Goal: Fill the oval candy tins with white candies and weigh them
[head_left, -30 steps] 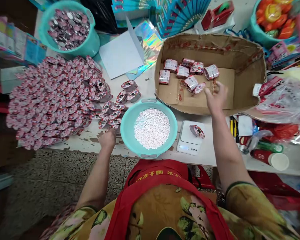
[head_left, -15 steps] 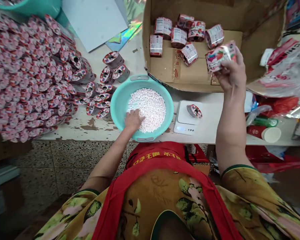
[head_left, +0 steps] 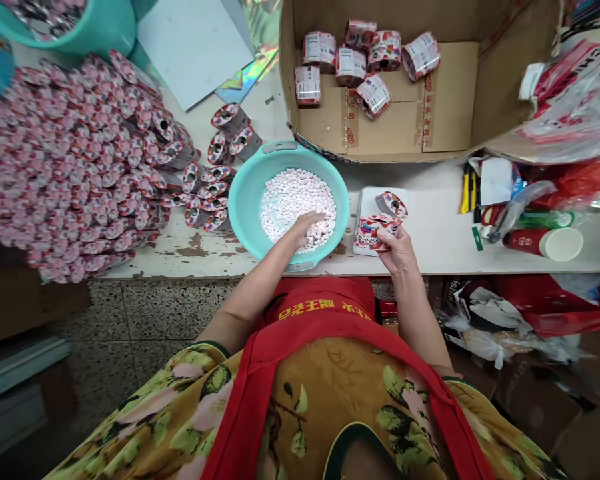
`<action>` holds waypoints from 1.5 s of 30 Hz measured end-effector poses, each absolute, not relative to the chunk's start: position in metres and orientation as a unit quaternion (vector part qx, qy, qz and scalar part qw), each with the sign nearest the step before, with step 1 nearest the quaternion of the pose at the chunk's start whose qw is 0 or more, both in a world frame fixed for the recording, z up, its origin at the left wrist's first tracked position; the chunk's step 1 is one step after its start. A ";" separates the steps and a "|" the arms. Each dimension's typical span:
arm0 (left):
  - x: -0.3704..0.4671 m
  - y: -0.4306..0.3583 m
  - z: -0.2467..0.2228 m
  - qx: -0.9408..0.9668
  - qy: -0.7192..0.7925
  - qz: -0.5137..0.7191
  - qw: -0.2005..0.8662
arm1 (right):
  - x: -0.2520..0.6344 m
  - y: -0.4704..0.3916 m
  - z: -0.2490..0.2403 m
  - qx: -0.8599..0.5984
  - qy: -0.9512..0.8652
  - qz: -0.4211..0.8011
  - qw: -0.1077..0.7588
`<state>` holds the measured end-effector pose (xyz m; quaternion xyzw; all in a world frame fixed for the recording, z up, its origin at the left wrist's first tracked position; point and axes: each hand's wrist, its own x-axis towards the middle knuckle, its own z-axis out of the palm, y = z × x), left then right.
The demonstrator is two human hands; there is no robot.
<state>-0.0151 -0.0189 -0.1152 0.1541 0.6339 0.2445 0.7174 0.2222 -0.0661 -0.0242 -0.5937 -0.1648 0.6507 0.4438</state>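
Angling L hand (head_left: 305,229) into bowl (head_left: 239,208), R hand (head_left: 399,252) pinching pkt (head_left: 371,235)

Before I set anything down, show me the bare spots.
Bare: the white tabletop between the flat white scale and yellow-and-black tools, plus the right-hand floor of the brown cardboard box. Crowded: the left, packed with pink printed packets.

The left hand (head_left: 305,230) reaches into the teal basin (head_left: 237,200), its fingers on the small white pieces (head_left: 290,193). The right hand (head_left: 397,249) holds a red-and-pink packet (head_left: 375,233) over the white scale (head_left: 367,200), where another packet (head_left: 391,204) rests. Beyond them, several packets (head_left: 351,65) lie inside an open cardboard box (head_left: 450,100).
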 end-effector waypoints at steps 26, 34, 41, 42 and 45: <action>-0.040 0.006 -0.009 0.143 0.525 0.580 0.606 | 0.069 -0.034 -0.012 -0.646 -0.591 0.434 0.213; -0.050 0.011 0.009 0.129 0.490 0.578 0.640 | 0.058 -0.031 0.001 -0.670 -0.599 0.395 0.191; -0.050 0.016 0.021 0.122 0.494 0.576 0.640 | 0.057 -0.017 0.012 -0.655 -0.633 0.384 0.153; -0.049 0.017 0.022 0.120 0.492 0.585 0.633 | 0.058 -0.014 0.015 -0.655 -0.636 0.379 0.151; -0.044 0.016 0.026 0.116 0.495 0.608 0.610 | 0.062 -0.010 0.022 -0.647 -0.649 0.371 0.148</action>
